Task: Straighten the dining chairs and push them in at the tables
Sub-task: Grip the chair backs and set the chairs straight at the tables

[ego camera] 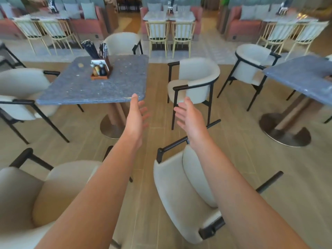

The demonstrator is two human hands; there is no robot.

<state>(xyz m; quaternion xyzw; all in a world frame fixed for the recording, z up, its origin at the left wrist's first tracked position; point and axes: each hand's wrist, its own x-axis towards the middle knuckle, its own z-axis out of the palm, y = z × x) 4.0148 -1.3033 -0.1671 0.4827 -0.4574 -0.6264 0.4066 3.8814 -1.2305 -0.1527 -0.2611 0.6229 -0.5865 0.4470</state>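
Both hands, left (137, 114) & right (188, 115), are released, fingers spread, holding nothing. Target chair (195, 81) stands right of the worktop (93, 83), pulled out & turned away. Prob. rigid, moderately heavy; take hold at the black armrests.

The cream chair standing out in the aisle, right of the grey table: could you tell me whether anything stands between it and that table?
Nothing visible does. Only bare wooden floor lies between the cream chair and the grey table. Both hands, left hand and right hand, hover open, touching nothing.
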